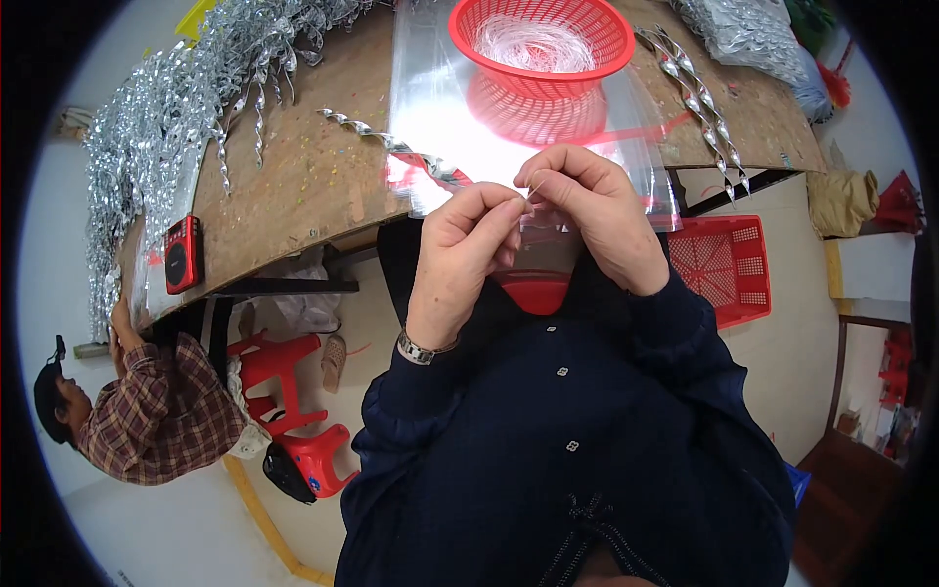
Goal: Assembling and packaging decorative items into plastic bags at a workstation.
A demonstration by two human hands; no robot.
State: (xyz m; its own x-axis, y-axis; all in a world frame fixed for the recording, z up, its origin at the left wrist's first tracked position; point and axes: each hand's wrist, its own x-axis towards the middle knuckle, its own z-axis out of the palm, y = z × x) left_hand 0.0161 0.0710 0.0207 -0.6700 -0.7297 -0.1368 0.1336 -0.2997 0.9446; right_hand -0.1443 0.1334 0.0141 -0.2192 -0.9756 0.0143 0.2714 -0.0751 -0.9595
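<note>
My left hand (462,256) and my right hand (608,217) meet fingertip to fingertip above the near edge of the table, both closed in a pinch. Between them runs a short piece of thin pale thread (534,190), partly hidden by the fingers. A twisted silver foil strip (367,128) lies on the table, its near end reaching toward my left hand; whether the thread is tied to it I cannot tell. Beyond my hands, a red plastic basket (611,61) holds a loose coil of pale thread (538,45). It stands on clear plastic sheeting (423,73).
Silver tinsel (156,127) is heaped along the table's left side, near a small red radio (183,256). More twisted foil strips (696,98) hang over the right edge. A red crate (719,269) sits below on the right. At left, a co-worker in a plaid shirt (161,421) sits by red stools (279,377).
</note>
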